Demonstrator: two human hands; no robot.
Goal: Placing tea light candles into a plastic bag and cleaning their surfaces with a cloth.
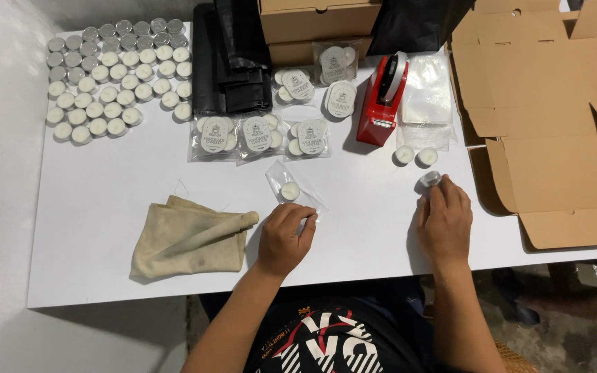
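Head view: right hand (pixel 443 221) on tealight (pixel 430 179)

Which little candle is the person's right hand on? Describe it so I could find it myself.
Start at the red tape dispenser in the middle of the white table. Just below it to the right sit two loose candles showing white wax. The candle under the right hand fingertips lies just below them, and unlike them it shows its silver metal cup.

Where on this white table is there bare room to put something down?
Bare patches: left of the cloth below the loose candles, and between the hands, left hand and right hand. The back is crowded with packets, tape dispenser and boxes.
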